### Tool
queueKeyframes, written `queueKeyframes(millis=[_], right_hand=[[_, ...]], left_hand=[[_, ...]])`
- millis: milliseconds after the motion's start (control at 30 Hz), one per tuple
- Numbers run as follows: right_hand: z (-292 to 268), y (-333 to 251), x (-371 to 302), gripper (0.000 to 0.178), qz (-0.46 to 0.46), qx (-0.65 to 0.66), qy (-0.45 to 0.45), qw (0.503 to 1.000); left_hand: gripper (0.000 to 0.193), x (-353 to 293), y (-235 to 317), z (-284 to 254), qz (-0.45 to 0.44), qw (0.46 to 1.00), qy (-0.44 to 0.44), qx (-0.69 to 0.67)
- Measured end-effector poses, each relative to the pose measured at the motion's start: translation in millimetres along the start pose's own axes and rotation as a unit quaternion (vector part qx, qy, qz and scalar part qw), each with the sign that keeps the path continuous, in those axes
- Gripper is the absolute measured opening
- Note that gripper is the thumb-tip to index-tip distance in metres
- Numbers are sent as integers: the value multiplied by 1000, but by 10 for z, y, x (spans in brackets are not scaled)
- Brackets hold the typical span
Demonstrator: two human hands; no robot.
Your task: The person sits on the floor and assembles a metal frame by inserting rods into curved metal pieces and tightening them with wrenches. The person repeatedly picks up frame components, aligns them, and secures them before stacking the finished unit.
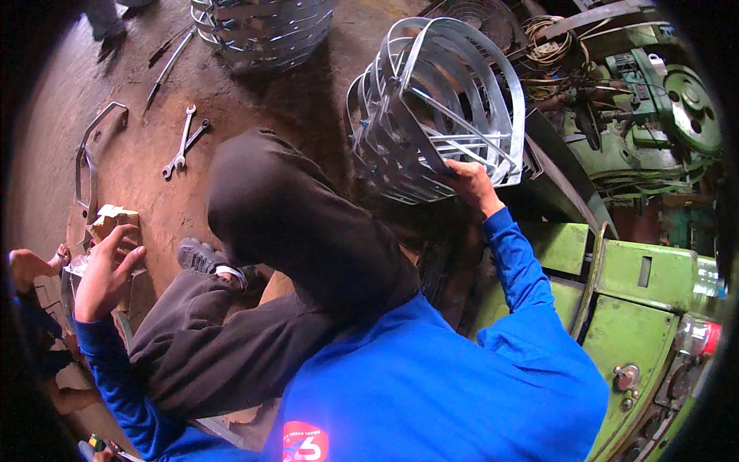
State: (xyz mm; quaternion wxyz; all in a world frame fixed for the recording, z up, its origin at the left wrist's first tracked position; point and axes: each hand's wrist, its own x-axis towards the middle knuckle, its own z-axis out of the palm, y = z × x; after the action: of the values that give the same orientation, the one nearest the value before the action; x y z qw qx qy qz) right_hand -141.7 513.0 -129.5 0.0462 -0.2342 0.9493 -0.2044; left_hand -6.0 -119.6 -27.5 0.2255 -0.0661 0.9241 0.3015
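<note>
My right hand (471,187) is closed on the lower edge of a stack of galvanized metal hoop frames (504,85), rounded at the top and crossed inside by thin bars. At the left, my left hand (110,276) is raised with its fingers apart and holds nothing I can see. Close by its fingertips is a small torn cardboard box (115,219). What lies under the left palm is partly hidden. Another person's hand (32,267) reaches in at the far left edge, next to something shiny that I cannot make out.
Two wrenches (183,142) lie crossed on the brown floor, with a bent metal bracket (86,154) left of them. Another hoop stack (262,35) stands at the back. Green machinery (635,331) with plastic bottles (697,336) lines the right; coiled cable (550,42) lies behind.
</note>
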Motion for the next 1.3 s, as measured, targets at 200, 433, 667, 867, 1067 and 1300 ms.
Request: queueKeyframes(millis=[200,433,667,867,1067,1300], right_hand=[[26,65,13,22,-39,20,12,999],[-13,-46,36,34,-20,-43,-3,999],[-91,-1292,372,58,46,295,142,944],[348,-2467,692,95,-52,376,46,924],[495,-2554,895,98,-48,231,51,971],[430,-2774,1048,83,51,75,54,994]], left_hand=[[36,19,9,11,12,1000,18,15],[40,-54,-62,-31,0,1000,25,7],[46,-362,238,11,110,979,150,83],[50,-748,745,79,82,978,177,69],[51,-1223,305,697,-70,986,148,-13],[48,-1045,8,801,-21,952,304,-3]])
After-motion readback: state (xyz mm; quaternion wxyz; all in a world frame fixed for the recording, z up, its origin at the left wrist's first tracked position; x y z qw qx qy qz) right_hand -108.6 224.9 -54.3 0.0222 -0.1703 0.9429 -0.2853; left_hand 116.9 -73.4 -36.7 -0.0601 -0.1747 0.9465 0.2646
